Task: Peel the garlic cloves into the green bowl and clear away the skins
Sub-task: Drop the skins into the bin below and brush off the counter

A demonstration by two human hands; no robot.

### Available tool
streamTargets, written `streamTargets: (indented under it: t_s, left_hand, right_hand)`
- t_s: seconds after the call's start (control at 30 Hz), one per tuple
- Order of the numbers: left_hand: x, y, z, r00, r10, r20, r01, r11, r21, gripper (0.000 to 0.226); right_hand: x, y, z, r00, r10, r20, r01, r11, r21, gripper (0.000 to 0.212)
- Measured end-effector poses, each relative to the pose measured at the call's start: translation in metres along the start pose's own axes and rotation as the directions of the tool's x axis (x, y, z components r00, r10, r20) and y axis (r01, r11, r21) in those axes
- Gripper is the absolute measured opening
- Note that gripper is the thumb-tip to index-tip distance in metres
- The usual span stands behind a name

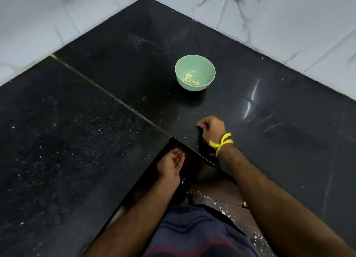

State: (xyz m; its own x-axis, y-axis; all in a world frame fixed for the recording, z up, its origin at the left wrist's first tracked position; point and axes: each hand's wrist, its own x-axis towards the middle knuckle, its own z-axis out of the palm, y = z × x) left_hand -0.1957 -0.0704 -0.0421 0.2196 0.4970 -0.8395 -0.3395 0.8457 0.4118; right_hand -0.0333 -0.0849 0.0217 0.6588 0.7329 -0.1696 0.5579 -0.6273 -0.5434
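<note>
Garlic cloves [190, 79] in green bowl [202, 64], twelve o'clock of our curled right hand [212, 129]; left hand [170, 166] cupped open, empty, at counter [96, 141] edge.

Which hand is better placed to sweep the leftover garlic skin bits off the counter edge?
Probably the right hand: it rests on the black counter near the inner corner, beside pale skin flecks. The left hand is cupped, palm up, below the edge, placed to catch them.
</note>
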Motion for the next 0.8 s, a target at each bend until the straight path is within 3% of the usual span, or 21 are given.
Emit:
streamTargets:
  t_s: [0.13, 0.27, 0.37, 0.5, 0.57, 0.63, 0.67, 0.73, 0.8]
  left_hand:
    - [0.008, -0.004, 0.004, 0.992, -0.095, 0.078, 0.099, 0.994, -0.046, 0.024]
    - [0.008, -0.002, 0.006, 0.991, -0.101, 0.084, 0.106, 0.993, -0.055, 0.019]
    - [0.007, -0.001, 0.007, 0.993, -0.096, 0.074, 0.103, 0.990, -0.092, 0.020]
    - [0.008, 0.002, 0.012, 0.994, -0.097, 0.052, 0.102, 0.988, -0.117, 0.023]
    - [0.007, 0.002, 0.013, 0.994, -0.105, 0.041, 0.108, 0.992, -0.069, 0.024]
    - [0.008, -0.005, 0.014, 0.993, -0.118, 0.028, 0.119, 0.993, -0.025, 0.025]
    - [0.008, -0.009, 0.014, 0.991, -0.132, 0.012, 0.132, 0.991, -0.013, 0.024]
    - [0.002, -0.012, 0.016, 0.989, -0.148, -0.006, 0.148, 0.989, -0.016, 0.023]
    - [-0.001, -0.015, 0.016, 0.989, -0.149, -0.010, 0.149, 0.989, -0.007, 0.023]
  right_hand:
    - [-0.058, -0.016, 0.032, 0.971, -0.199, 0.133, 0.196, 0.980, 0.038, 0.026]
    - [-0.016, -0.011, 0.023, 0.987, -0.152, 0.049, 0.153, 0.988, -0.030, 0.025]
    - [0.001, -0.009, 0.016, 0.966, -0.210, 0.153, 0.226, 0.970, -0.094, 0.025]
    - [-0.056, -0.014, 0.023, 0.872, -0.352, 0.339, 0.385, 0.923, -0.031, 0.025]
    - [-0.063, -0.006, 0.020, 0.936, -0.310, 0.165, 0.312, 0.950, 0.014, 0.026]
    - [-0.033, 0.010, 0.009, 0.992, -0.070, -0.104, 0.072, 0.997, 0.016, 0.025]
    - [-0.014, 0.020, 0.000, 0.987, 0.035, -0.155, -0.037, 0.999, -0.013, 0.024]
    - [0.011, 0.038, -0.015, 0.984, 0.127, -0.127, -0.136, 0.989, -0.062, 0.025]
    - [0.006, 0.036, -0.013, 0.988, 0.122, -0.091, -0.127, 0.990, -0.058, 0.024]
